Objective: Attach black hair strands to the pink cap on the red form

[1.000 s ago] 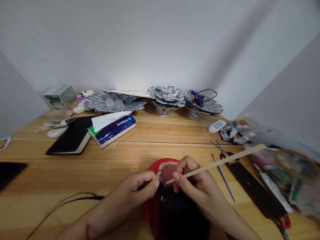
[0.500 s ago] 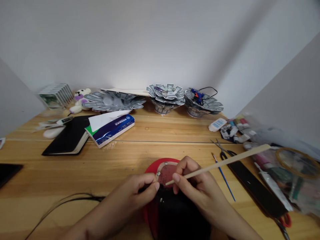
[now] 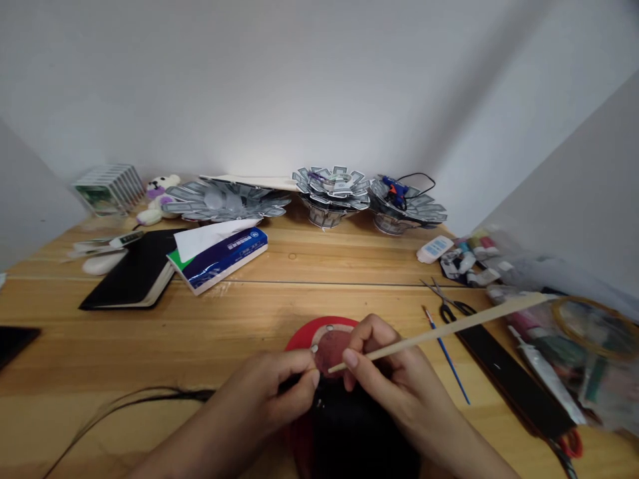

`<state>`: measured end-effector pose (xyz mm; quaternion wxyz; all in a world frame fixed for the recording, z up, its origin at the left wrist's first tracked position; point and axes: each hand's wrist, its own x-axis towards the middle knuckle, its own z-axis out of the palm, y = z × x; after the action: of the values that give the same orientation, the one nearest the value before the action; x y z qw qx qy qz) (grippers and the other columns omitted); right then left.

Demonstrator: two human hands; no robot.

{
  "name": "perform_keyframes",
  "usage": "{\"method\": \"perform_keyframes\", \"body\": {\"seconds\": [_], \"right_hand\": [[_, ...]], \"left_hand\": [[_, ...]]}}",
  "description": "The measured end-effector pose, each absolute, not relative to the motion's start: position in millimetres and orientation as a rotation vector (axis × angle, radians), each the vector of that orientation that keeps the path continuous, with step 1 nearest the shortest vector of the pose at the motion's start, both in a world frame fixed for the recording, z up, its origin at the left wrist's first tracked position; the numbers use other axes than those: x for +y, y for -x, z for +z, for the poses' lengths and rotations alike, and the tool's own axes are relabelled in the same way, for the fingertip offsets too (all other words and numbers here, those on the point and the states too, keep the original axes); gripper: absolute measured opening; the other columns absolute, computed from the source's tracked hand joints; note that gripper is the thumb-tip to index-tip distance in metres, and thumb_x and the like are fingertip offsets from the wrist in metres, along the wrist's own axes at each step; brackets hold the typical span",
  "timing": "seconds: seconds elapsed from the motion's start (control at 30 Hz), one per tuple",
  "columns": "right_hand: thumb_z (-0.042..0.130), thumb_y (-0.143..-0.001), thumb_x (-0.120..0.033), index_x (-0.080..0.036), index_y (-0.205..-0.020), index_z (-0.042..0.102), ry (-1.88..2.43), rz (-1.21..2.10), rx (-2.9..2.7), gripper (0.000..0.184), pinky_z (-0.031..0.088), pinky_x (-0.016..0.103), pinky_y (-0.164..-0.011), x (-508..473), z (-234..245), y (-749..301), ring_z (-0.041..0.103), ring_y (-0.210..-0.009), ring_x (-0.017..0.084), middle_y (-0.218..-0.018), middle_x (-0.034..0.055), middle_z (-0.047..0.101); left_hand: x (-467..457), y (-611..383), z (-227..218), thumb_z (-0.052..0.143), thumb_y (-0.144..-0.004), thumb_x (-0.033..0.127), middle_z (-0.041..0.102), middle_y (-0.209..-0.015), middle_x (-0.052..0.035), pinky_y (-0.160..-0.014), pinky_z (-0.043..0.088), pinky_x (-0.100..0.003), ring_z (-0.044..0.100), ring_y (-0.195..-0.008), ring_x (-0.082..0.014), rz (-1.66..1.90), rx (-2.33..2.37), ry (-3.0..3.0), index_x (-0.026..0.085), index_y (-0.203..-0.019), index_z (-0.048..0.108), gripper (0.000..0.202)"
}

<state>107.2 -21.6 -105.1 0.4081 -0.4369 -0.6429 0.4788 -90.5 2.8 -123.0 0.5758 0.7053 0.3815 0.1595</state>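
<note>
My right hand pinches a long pale wooden stick, pen-like, its narrow tip down at a reddish mesh patch. That patch lies on a red rounded form, under a pale band with white round-headed pins. Opposite the tip, my left hand is closed, thumb against forefinger, at the patch's left edge. A strand of long black hair runs along the table to my left wrist, and dark hair shows inside the curled fingers. Below both hands, a glossy black mass covers the form's front.
Right of my hands lie a blue paintbrush, scissors, a long black case and plastic bags. Behind stand a tissue pack, a black notebook, and bowls of folded cards, one holding a blue glue gun.
The stick's tip has shifted slightly left and down. My left hand has moved a little lower and right, its pinch kept. The view has shifted slightly.
</note>
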Motion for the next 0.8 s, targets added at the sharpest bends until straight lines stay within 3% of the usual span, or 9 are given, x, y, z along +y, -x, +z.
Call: {"method": "perform_keyframes", "body": {"seconds": [0.23, 0.53, 0.8], "right_hand": [[0.054, -0.101, -0.02, -0.023, -0.08, 0.055, 1.087, 1.243, -1.591, 0.021, 0.045, 0.02, -0.073, -22.4, -106.6, -106.9, 0.061, -0.079, 0.012, -0.083, -0.0024, 0.065], [0.054, -0.1, -0.02, -0.022, -0.079, 0.056, 1.127, 1.144, -1.66, 0.021, 0.043, 0.022, -0.066, -20.7, -107.3, -108.4, 0.057, -0.071, 0.012, -0.076, -0.003, 0.06], [0.055, -0.1, -0.022, -0.022, -0.079, 0.056, 1.128, 1.2, -1.623, 0.021, 0.043, 0.022, -0.067, -23.4, -106.7, -107.8, 0.056, -0.072, 0.013, -0.077, -0.0028, 0.06]], "left_hand": [[8.4, 106.2, -115.8, 0.041, -0.101, 0.044, 0.044, -0.08, 0.0031, -0.069, 0.036, -0.022, 0.041, -0.076, -0.014, 0.398, 0.748, -1.594, 0.019, -0.081, 0.052, 0.033], [8.5, 93.9, -123.8, 0.039, -0.098, 0.036, 0.037, -0.074, 0.0042, -0.061, 0.029, -0.026, 0.034, -0.068, -0.0137, 0.376, 0.821, -1.65, 0.019, -0.076, 0.049, 0.029], [9.4, 92.7, -125.8, 0.04, -0.097, 0.034, 0.042, -0.074, 0.0038, -0.063, 0.032, -0.025, 0.037, -0.069, -0.0141, 0.374, 0.831, -1.658, 0.019, -0.081, 0.057, 0.028]]}}
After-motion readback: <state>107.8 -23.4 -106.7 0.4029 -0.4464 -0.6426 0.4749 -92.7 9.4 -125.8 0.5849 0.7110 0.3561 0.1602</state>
